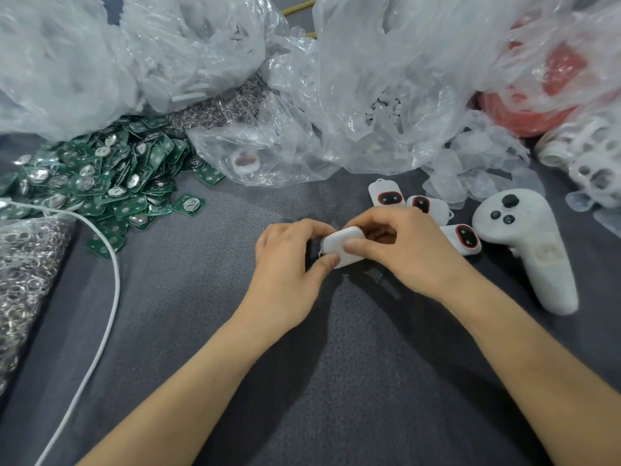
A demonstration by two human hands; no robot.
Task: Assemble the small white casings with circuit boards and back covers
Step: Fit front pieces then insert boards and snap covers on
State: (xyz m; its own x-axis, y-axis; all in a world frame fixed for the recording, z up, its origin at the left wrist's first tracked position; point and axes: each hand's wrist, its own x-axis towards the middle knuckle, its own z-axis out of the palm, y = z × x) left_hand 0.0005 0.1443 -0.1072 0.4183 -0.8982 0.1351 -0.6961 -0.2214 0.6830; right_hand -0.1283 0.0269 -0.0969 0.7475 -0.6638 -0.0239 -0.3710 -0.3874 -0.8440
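White casing (342,245) is getting clamped from both sides, left hand (285,264) and right hand (403,247) both pinching it; three red-ringed casings (386,196) are sitting just beyond the right hand, one controller (524,243) beside them.

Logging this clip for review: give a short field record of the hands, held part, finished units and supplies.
left hand: grips white casing from the left
right hand: pinches the same casing from the right
casing face showing: plain white
finished units: three, red-ringed faces up, right of the hands
circuit boards: green pile, far left
other: white controller at right, white cable at left
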